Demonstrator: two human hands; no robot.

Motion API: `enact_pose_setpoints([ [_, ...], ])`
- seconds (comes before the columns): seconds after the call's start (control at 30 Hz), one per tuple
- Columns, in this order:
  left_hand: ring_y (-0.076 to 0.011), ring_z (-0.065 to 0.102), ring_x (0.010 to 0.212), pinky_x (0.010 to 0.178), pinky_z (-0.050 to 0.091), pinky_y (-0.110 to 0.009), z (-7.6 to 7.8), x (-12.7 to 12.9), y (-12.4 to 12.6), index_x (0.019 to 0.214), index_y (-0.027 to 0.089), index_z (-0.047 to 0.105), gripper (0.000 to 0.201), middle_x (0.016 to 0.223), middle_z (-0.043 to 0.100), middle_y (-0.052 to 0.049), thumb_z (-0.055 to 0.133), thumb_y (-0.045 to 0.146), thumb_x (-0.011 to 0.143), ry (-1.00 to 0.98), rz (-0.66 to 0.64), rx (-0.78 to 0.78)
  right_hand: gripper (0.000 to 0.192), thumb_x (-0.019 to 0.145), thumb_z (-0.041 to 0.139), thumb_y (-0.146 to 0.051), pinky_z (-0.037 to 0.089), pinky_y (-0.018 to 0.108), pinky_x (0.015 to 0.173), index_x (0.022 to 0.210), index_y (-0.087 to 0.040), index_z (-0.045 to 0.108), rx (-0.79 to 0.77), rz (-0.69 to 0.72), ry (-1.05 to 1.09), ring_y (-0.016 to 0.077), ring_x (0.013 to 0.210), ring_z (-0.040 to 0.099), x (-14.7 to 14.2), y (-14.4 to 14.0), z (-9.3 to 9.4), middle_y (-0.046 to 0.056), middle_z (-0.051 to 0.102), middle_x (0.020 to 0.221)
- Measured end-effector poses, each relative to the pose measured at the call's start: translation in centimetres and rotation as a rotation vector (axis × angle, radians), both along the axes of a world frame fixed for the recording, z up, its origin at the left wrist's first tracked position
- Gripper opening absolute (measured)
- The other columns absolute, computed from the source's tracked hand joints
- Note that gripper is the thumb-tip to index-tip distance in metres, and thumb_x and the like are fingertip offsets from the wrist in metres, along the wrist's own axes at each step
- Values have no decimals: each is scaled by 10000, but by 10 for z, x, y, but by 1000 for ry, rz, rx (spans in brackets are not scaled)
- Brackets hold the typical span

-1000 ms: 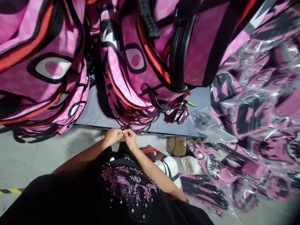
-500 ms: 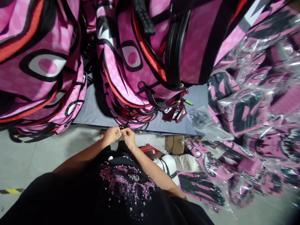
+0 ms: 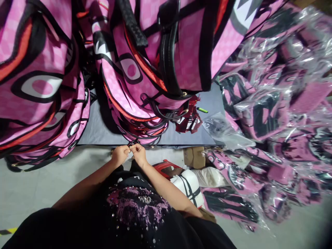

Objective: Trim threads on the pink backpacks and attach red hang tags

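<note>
My left hand (image 3: 121,154) and my right hand (image 3: 138,154) meet in front of my waist, at the table's near edge. Fingers of both are pinched together on something small and dark, too hidden to name. Just beyond the fingertips, black straps hang at the low end of a pile of pink backpacks (image 3: 153,93), with black trim, red zipper bands and printed eyes. To the right of that pile, dark red hang tags (image 3: 188,119) lie in a heap with a green pen (image 3: 202,110).
Another backpack pile (image 3: 41,86) overhangs the grey table (image 3: 95,128) at left. Clear plastic (image 3: 225,129) drapes its right end. Bagged pink backpacks (image 3: 261,114) crowd the right side. Below stand a red stool (image 3: 168,167), a white bundle (image 3: 188,188) and a cardboard box (image 3: 194,157).
The camera view has shifted, so the piles and tags appear further left. Both hands stay together at the table edge, still pinching, with the left now more closed.
</note>
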State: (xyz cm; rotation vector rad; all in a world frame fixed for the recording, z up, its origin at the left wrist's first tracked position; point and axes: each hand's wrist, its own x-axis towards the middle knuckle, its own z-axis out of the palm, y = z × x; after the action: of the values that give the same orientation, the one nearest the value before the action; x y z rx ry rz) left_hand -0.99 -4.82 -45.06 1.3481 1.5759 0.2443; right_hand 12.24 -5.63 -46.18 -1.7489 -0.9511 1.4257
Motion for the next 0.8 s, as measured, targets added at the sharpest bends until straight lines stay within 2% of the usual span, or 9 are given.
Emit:
enact_pose_setpoints([
  [0.13,-129,619,704,654,394,-214,1,0,3,837,200,637,120,765,691,16,571,296,808,24,-6,7,223,714,602,-408,399,243,577,642,-202,553,-15,-30,10,126,585,477,-3,2,3,-27,545,603],
  [0.3,-145,630,635,596,380,-219,-1,1,9,772,201,626,148,653,662,17,514,278,829,40,-97,-27,167,685,602,-340,371,218,545,612,-195,561,-28,-87,-11,107,560,450,-2,5,12,-38,536,566],
  [0.4,-149,653,674,597,400,-211,-1,2,11,818,208,622,119,733,704,11,545,299,812,46,-102,-16,130,668,599,-296,348,202,523,603,-189,563,-31,-112,-10,97,551,428,-1,7,18,-46,519,548],
  [0.57,-156,667,644,594,410,-211,3,3,14,757,209,590,138,642,680,14,511,293,833,69,-120,-30,115,651,582,-246,340,196,520,567,-182,536,-34,-134,19,84,531,399,-2,9,26,-61,474,518],
  [0.67,-155,677,682,613,414,-211,6,4,15,803,216,597,104,707,705,17,531,293,824,73,-124,-12,116,651,586,-226,329,195,514,563,-180,525,-34,-149,27,80,523,380,-2,9,28,-66,456,511],
  [0.8,-154,670,643,586,399,-215,8,4,15,782,211,599,153,683,701,16,481,282,848,44,-153,-22,106,641,592,-198,338,193,522,558,-176,529,-40,-161,21,82,535,397,-2,9,29,-61,489,524],
])
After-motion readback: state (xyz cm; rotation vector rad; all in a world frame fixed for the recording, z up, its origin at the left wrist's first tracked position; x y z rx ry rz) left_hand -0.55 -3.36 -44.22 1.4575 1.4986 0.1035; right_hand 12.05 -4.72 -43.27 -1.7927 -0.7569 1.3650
